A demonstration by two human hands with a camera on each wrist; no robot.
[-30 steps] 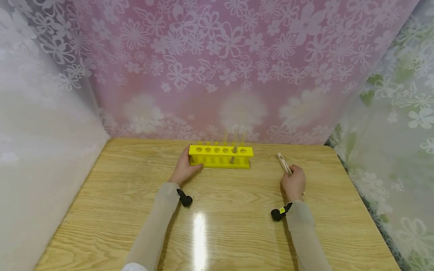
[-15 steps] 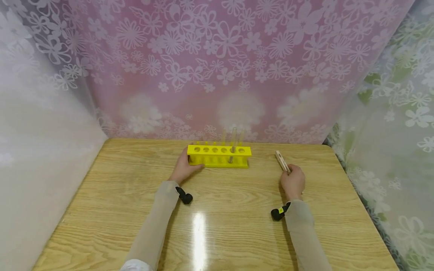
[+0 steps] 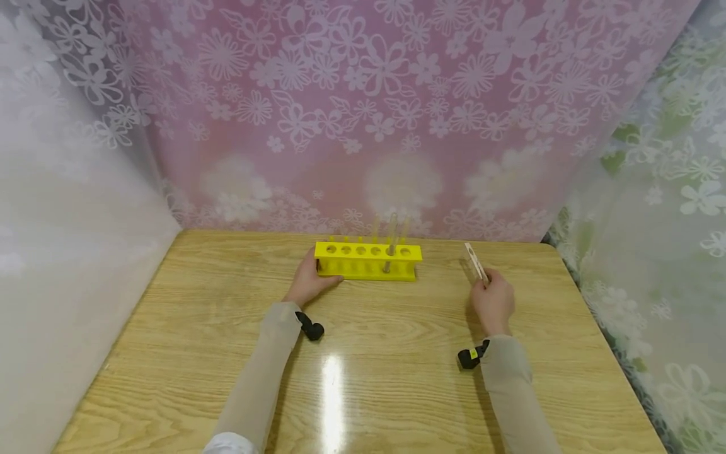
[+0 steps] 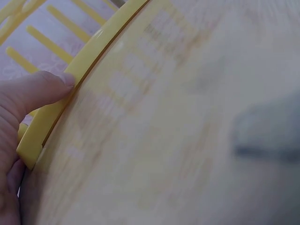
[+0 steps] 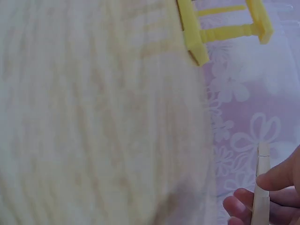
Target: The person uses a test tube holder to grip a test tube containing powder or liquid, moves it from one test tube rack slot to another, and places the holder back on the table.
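A yellow test tube rack [image 3: 368, 253] stands at the back of the table, and a clear glass tube [image 3: 392, 234] rises from its second hole from the right. My left hand [image 3: 306, 279] grips the rack's left end; in the left wrist view the thumb [image 4: 49, 87] presses on the yellow base [image 4: 89, 54]. To the right of the rack, my right hand [image 3: 493, 304] holds a light wooden clamp [image 3: 475, 261], which points up and away. The right wrist view shows the clamp [image 5: 262, 187] pinched between thumb and fingers [image 5: 241, 206].
The wooden table [image 3: 397, 366] ends at a pink flowered curtain [image 3: 363, 126] behind the rack. A whitish sheet [image 3: 74, 239] hangs at the left, and a green and white flowered one [image 3: 669, 252] at the right.
The clamp in my right hand has risen a little off the table and turned slightly, its tip farther back. My left hand keeps its hold on the rack.
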